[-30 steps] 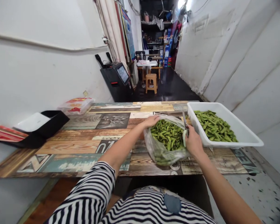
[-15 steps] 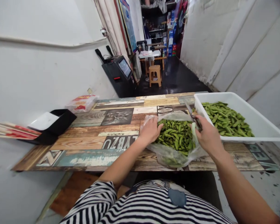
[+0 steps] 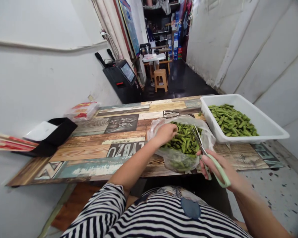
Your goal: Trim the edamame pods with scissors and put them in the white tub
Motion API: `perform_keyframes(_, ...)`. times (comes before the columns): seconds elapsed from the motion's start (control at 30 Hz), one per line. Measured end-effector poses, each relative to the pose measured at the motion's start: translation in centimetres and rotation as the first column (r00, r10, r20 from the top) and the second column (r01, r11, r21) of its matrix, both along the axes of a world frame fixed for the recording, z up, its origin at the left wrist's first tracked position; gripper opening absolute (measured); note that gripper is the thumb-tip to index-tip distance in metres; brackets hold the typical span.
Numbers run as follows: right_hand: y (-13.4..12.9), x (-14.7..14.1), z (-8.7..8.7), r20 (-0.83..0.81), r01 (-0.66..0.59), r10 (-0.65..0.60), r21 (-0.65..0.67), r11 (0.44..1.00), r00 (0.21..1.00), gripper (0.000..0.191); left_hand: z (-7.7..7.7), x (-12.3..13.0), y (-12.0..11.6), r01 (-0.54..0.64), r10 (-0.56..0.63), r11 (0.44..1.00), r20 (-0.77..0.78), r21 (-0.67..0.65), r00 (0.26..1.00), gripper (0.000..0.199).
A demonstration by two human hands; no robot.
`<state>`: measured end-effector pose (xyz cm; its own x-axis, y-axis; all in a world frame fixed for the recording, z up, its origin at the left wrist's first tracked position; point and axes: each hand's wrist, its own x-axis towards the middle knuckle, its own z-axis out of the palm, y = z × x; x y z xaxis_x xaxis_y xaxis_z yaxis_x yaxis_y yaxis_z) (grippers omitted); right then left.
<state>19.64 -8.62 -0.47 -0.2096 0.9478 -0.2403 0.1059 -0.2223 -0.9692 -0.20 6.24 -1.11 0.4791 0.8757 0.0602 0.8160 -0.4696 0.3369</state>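
Note:
A clear plastic bag (image 3: pixel 205 127) lies open on the patchwork-patterned table, full of green bean pods (image 3: pixel 185 142). My left hand (image 3: pixel 166 133) reaches over the bag's left side, its fingers bent together at the pods; whatever they pinch is too small to make out. In my right hand (image 3: pixel 215 165) are scissors (image 3: pixel 220 170) with pale green handles, their blades pointing up and left over the right part of the pods. More pods (image 3: pixel 233 120) fill the left part of a white plastic tub (image 3: pixel 265 132) on the right.
A black holder (image 3: pixel 53 142) with chopsticks (image 3: pixel 12 142) stands at the table's left end, near a red-and-clear packet (image 3: pixel 81 110). Beyond the table are a black touchscreen machine (image 3: pixel 121 79) and an orange stool (image 3: pixel 160 80). White walls flank both sides.
My right hand has moved down towards me, and the scissors now show their green handles. My left hand has shifted slightly up and right over the pods. The view has turned a little.

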Motion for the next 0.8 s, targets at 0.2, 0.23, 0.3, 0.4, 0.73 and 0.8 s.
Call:
perform_keyframes(0.2, -0.5, -0.2, -0.9, 0.293, -0.03, 0.038, -0.033, 0.999, 0.955, 0.045, -0.6, -0.3, -2.3, -0.031, 0.164, 0.971, 0.57, -0.235, 0.805, 0.022)
perform_keyframes(0.23, -0.3, -0.4, -1.0, 0.293, -0.04, 0.047, -0.029, 0.999, 0.955, 0.045, -0.7, 0.0, -2.8, -0.014, 0.184, 0.961, 0.602, -0.276, 0.777, 0.023)
perform_keyframes(0.3, -0.1, -0.6, -0.9, 0.279, -0.059, 0.062, -0.018, 0.998, 0.958, 0.043, -0.8, 0.5, -3.7, 0.022, 0.204, 0.945, 0.641, -0.326, 0.74, 0.024)
perform_keyframes(0.4, 0.0, -0.9, -0.5, 0.27, -0.064, 0.067, -0.018, 0.998, 0.96, 0.04, -0.7, 0.8, -4.5, 0.037, 0.21, 0.939, 0.657, -0.342, 0.724, 0.025)
perform_keyframes(0.73, -0.3, -1.1, -1.8, 0.211, -0.048, 0.059, -0.054, 0.997, 0.976, 0.035, 0.2, 0.6, -4.6, 0.152, 0.496, 0.714, 0.647, -0.683, 0.579, 0.018)
perform_keyframes(0.8, -0.5, -1.0, -2.0, 0.163, -0.067, 0.071, -0.031, 0.997, 0.984, 0.035, 0.3, 0.7, -4.5, 0.211, 0.624, 0.64, 0.66, -0.739, 0.418, 0.019)
